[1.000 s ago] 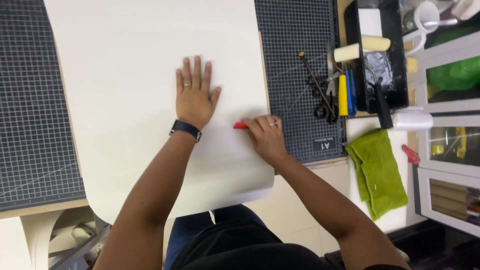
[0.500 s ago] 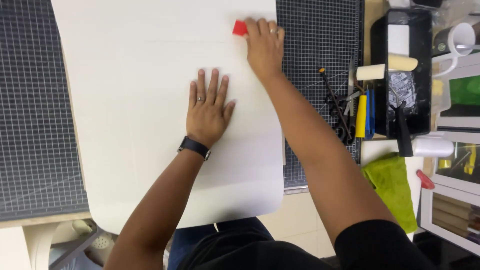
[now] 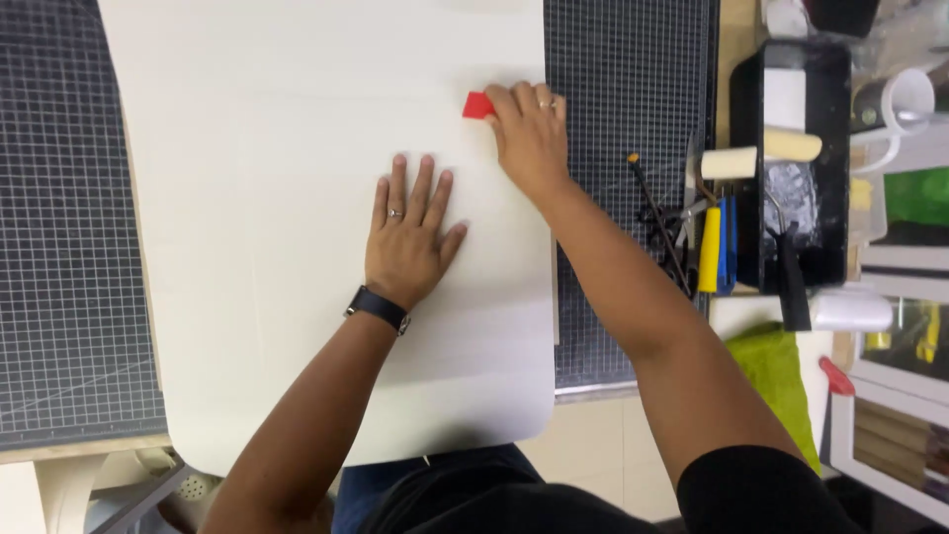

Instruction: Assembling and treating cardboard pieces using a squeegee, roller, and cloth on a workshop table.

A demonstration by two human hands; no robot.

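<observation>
My right hand [image 3: 531, 133] pinches the small red plastic scraper [image 3: 478, 105] near the big cream sheet's [image 3: 297, 99] right edge, while my left hand [image 3: 408, 237] lies flat and empty, nearer me.

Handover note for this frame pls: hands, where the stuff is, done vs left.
Left hand: flat, fingers spread, pressing the white sheet.
Right hand: holds the small red tool against the sheet near its right edge.
The sheet lies over the grid cutting mat. A black tray with a roller sits to the right, beside a green cloth.
Done versus left: cannot tell.
</observation>
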